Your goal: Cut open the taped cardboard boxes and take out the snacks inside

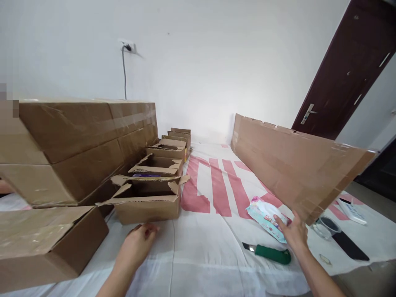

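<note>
My left hand (137,243) hovers low over the white cloth just in front of the nearest open cardboard box (148,202), fingers curled loosely and holding nothing. My right hand (293,233) reaches forward with fingers spread, touching a pale packet of wipes (266,214) that lies on the cloth. A knife with a green handle (272,253) lies just left of that wrist. A long flat cardboard panel (293,165) stands on edge above and behind my right hand.
Several small open boxes (167,154) run in a row toward the wall. Big stacked cartons (77,140) fill the left. A clear cup (324,227), a black phone (351,245) and a white remote (351,210) lie at the right. A dark door (346,70) stands behind.
</note>
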